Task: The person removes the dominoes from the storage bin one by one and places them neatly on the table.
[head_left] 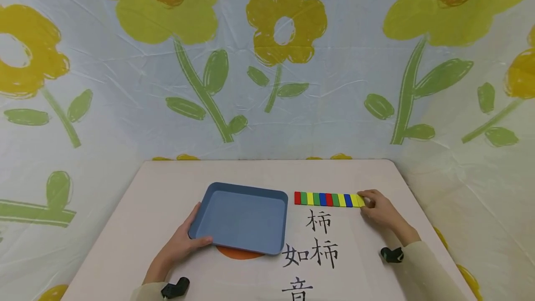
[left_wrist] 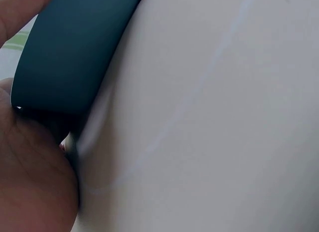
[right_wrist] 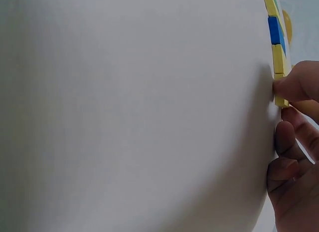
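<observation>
A blue rectangular tray (head_left: 246,219) sits left of centre on the table, its inside bare. My left hand (head_left: 179,245) grips its near left corner, thumb along the front edge and fingers up the left side. In the left wrist view the tray's outer wall (left_wrist: 70,57) rises beside the palm. To the right of the tray runs a straight row of coloured blocks (head_left: 329,199) in red, green, yellow and blue, laid side by side. At the row's right end my right hand (head_left: 380,210) pinches the last yellow block (right_wrist: 280,98) between thumb and fingers.
The pale table (head_left: 167,185) bears black printed characters (head_left: 319,252) in front of the row. An orange printed shape (head_left: 240,253) shows from under the tray's front edge. A flower-patterned cloth (head_left: 326,106) hangs behind the table and at both sides.
</observation>
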Demonstrator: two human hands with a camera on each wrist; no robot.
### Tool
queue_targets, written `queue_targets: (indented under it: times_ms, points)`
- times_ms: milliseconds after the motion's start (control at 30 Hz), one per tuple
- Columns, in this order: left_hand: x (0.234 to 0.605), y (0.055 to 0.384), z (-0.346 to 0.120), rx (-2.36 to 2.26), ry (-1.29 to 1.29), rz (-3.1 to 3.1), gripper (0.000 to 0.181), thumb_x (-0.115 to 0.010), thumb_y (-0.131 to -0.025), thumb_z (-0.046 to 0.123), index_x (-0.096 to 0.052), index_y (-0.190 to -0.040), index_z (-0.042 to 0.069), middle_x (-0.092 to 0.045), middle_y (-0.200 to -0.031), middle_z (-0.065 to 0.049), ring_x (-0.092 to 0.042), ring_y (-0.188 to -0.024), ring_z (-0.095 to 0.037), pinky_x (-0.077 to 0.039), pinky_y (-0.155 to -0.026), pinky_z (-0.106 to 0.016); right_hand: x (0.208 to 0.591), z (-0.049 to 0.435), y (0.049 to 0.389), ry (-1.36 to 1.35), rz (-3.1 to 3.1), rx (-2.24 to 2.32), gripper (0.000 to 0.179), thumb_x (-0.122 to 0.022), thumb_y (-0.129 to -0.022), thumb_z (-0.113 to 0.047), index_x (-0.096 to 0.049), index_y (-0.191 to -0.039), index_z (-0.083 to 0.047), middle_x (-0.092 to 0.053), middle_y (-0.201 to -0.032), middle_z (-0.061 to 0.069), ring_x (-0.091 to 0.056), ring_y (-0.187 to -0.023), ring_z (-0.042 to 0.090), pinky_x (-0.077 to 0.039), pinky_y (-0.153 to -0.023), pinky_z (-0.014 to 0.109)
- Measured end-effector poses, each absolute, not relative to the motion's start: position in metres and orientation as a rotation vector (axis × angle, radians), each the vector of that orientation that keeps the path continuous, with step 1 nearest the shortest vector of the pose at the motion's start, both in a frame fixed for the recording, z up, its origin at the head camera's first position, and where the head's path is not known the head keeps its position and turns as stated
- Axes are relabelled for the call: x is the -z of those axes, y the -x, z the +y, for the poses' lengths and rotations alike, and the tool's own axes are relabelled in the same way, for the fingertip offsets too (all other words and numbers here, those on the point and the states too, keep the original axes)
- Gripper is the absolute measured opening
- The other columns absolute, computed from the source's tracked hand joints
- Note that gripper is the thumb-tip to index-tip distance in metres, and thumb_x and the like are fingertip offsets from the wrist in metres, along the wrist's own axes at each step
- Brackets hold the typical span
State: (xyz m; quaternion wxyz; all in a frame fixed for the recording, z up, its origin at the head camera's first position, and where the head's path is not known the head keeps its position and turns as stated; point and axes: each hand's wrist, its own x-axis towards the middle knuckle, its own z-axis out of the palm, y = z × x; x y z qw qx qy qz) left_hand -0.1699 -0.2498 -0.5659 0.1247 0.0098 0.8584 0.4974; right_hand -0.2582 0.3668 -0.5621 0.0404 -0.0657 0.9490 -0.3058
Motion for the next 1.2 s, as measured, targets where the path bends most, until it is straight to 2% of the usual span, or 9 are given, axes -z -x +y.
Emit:
queue_targets:
  times_ms: [467,567,633,700,767,900,967,1067,1200]
  points:
    - [0.566,0.172,-0.251,-1.476,-0.081,2.485,0.118,-0.084,-0.086,0.029,0.002,-0.167,0.029,0.001,-0.174,-0.013,-0.003,-0.159,-0.046,-0.015,-0.12,-0.073,0.56,0.37,0.251,0.168,2.904,0.983,0.05,-0.071,-0.091,-0.007,-0.058,-0.139,0.002,-0.054,-0.134,0.025,-0.05,-0.091,0.026,-0.043,-0.071,0.033]
    - [0.568,0.17,-0.254,-1.522,-0.119,2.481,0.119,-0.083,-0.086,0.024,0.005,-0.167,0.029,0.001,-0.174,-0.016,-0.007,-0.158,-0.048,-0.018,-0.119,-0.074,0.559,0.369,0.249,0.179,2.9,0.991,0.05,-0.071,-0.091,-0.007,-0.059,-0.138,0.002,-0.054,-0.134,0.026,-0.05,-0.09,0.025,-0.043,-0.07,0.033]
    - [0.568,0.169,-0.256,-1.553,-0.157,2.48,0.119,-0.082,-0.087,0.02,0.006,-0.167,0.027,-0.003,-0.173,-0.022,-0.014,-0.156,-0.05,-0.025,-0.117,-0.072,0.558,0.368,0.249,0.174,2.896,0.99,0.049,-0.07,-0.091,-0.007,-0.059,-0.138,0.002,-0.054,-0.134,0.026,-0.051,-0.09,0.026,-0.044,-0.07,0.032]
    - [0.568,0.17,-0.258,-1.587,-0.184,2.47,0.118,-0.081,-0.088,0.018,0.007,-0.167,0.027,-0.009,-0.171,-0.025,-0.021,-0.154,-0.051,-0.035,-0.117,-0.061,0.556,0.367,0.248,0.167,2.896,0.985,0.049,-0.07,-0.092,-0.008,-0.059,-0.139,0.002,-0.053,-0.136,0.027,-0.052,-0.091,0.026,-0.045,-0.07,0.032]
    - [0.567,0.17,-0.261,-1.634,-0.191,2.435,0.115,-0.078,-0.09,0.016,0.008,-0.166,0.028,-0.013,-0.17,-0.027,-0.023,-0.153,-0.051,-0.043,-0.114,-0.041,0.556,0.366,0.249,0.153,2.895,0.984,0.049,-0.07,-0.092,-0.008,-0.059,-0.139,0.002,-0.053,-0.136,0.026,-0.053,-0.093,0.027,-0.046,-0.072,0.032]
    - [0.566,0.171,-0.268,-1.832,-0.163,2.278,0.104,-0.068,-0.099,0.013,0.01,-0.166,0.026,-0.013,-0.171,-0.025,-0.014,-0.156,-0.047,-0.04,-0.102,-0.009,0.555,0.365,0.25,0.138,2.892,0.985,0.049,-0.07,-0.091,-0.007,-0.059,-0.138,0.002,-0.053,-0.137,0.026,-0.054,-0.095,0.029,-0.048,-0.074,0.035]
    - [0.564,0.17,-0.273,-1.912,-0.142,2.224,0.097,-0.063,-0.103,0.012,0.01,-0.166,0.024,-0.014,-0.171,-0.024,-0.014,-0.157,-0.041,-0.04,-0.101,-0.005,0.554,0.366,0.25,0.144,2.888,0.977,0.049,-0.071,-0.091,-0.008,-0.059,-0.138,0.002,-0.054,-0.136,0.026,-0.055,-0.096,0.029,-0.049,-0.075,0.035]
    - [0.561,0.169,-0.281,-1.944,-0.124,2.263,0.09,-0.06,-0.105,0.014,0.005,-0.167,0.024,-0.019,-0.169,-0.025,-0.025,-0.156,-0.03,-0.042,-0.101,-0.007,0.552,0.369,0.251,0.172,2.857,0.966,0.057,-0.074,-0.091,-0.011,-0.055,-0.143,0.003,-0.054,-0.137,0.026,-0.055,-0.096,0.028,-0.049,-0.074,0.033]
    - [0.554,0.168,-0.293,-1.831,-0.121,2.449,0.088,-0.064,-0.103,0.019,-0.005,-0.167,0.026,-0.027,-0.166,-0.025,-0.035,-0.152,-0.036,-0.041,-0.101,-0.005,0.543,0.375,0.248,0.236,2.78,0.984,0.074,-0.078,-0.09,-0.019,-0.043,-0.152,0.004,-0.049,-0.145,0.032,-0.061,-0.1,0.031,-0.053,-0.075,0.035]
